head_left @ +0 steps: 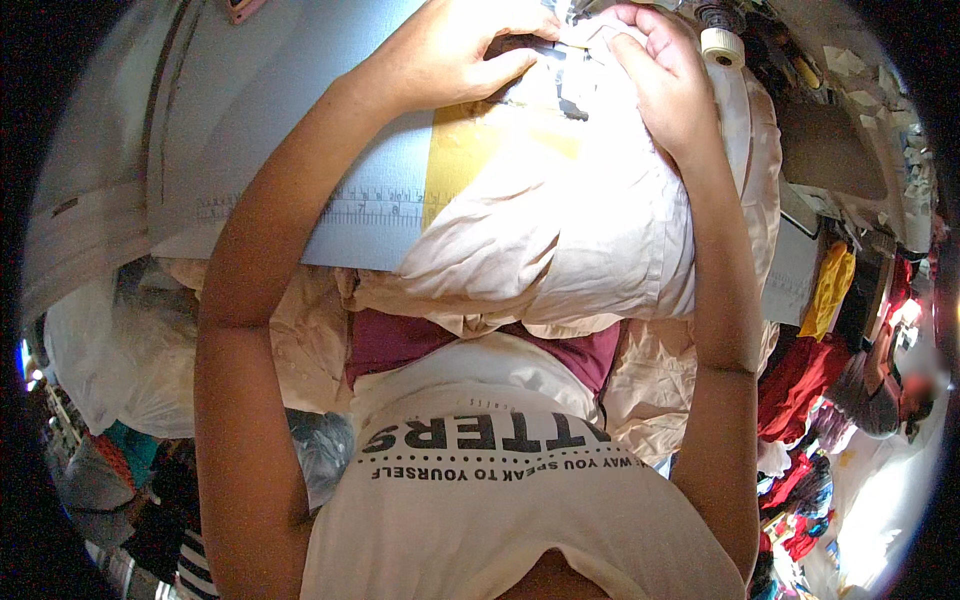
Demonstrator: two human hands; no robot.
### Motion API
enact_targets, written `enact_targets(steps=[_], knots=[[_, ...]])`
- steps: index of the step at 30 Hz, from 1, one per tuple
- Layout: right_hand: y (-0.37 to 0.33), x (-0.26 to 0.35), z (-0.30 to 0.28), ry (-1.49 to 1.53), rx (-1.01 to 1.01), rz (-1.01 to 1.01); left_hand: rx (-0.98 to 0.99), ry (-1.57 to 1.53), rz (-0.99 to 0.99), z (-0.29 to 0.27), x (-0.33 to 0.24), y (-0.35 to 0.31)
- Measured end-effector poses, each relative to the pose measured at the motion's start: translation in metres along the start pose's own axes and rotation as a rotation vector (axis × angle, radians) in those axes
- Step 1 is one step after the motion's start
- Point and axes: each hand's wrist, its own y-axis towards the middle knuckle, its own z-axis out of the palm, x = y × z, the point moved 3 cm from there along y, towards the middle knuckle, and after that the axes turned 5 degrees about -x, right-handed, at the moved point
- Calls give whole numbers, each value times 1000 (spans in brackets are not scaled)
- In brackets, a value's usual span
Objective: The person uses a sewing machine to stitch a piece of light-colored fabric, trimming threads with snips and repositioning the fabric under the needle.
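Note:
A large piece of cream cloth (590,250) is bunched over the work table and hangs down toward my lap. At its far end, in bright light, my right hand (665,75) has its fingers curled and its thumb pressed against an edge of the cloth. My left hand (460,55) rests across from it, thumb and fingers apart, with its fingertips by the same spot. Between the hands sit small dark metal parts (572,85), like the foot area of a sewing machine. Glare hides the exact fingertip contact.
The pale blue table top (385,170) carries a printed ruler scale and a yellow patch (460,150). A white ribbed knob (722,47) stands beside my right hand. Clear plastic bags (130,350) lie at left; red cloth (800,385) and yellow cloth (828,290) hang at right.

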Motion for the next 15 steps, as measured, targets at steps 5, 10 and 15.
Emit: enact_targets(steps=[5, 10, 15], knots=[[-17, 24, 15, -657, -89, -186, 31, 2, 8, 4, 7, -4], [-39, 34, 33, -1265, 48, -695, 100, 119, 75, 11, 16, -13], [-49, 34, 38, -1319, 128, -769, 106, 173, 125, 8, 4, -8]])
